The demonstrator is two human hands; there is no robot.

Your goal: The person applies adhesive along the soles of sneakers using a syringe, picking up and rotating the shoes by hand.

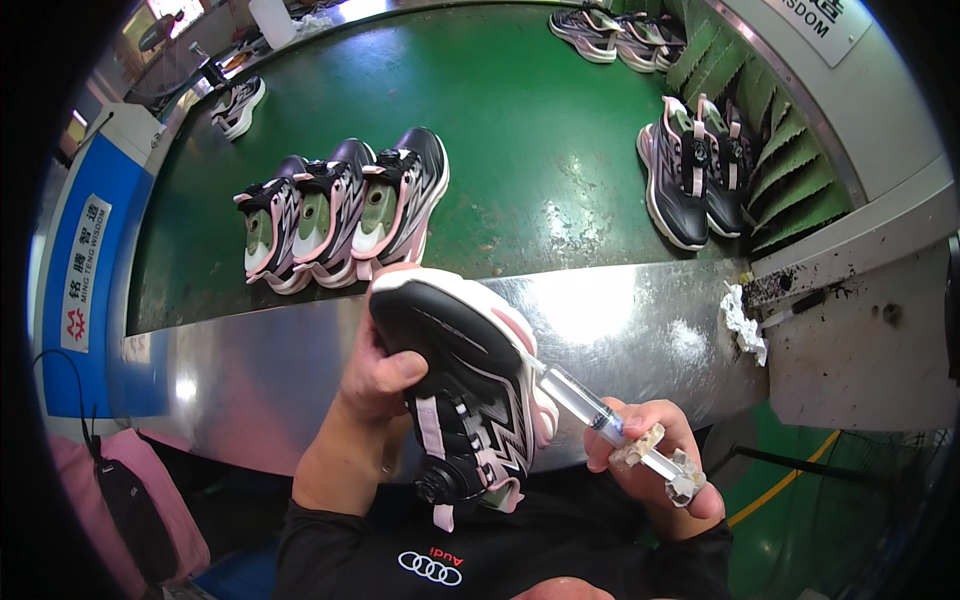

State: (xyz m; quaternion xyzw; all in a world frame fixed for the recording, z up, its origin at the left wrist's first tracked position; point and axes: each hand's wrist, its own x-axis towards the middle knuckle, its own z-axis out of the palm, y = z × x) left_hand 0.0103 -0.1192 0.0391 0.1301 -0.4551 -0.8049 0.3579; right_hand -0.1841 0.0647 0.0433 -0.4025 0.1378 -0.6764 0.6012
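My left hand [380, 375] grips a black sneaker [470, 345] with pink trim and a white and pink sole, its toe pointing away from me. The thumb lies on the upper; most of the other fingers are hidden behind the shoe. In my right hand [665, 440] is a clear plastic syringe [580, 398], held around the rear of its barrel and plunger. Its tip meets the seam between the sneaker's upper and sole on the right side. Crusty pale residue clings to the plunger end. Both hands are above the metal edge of the table.
A row of three sneakers [345, 210] stands on the green belt [520, 160] ahead left. A pair of sneakers [695, 175] is at the right, beside green flaps [800, 170]. More shoes [615, 38] sit farther back. Crumpled white paper [743, 325] lies on the metal ledge [640, 310].
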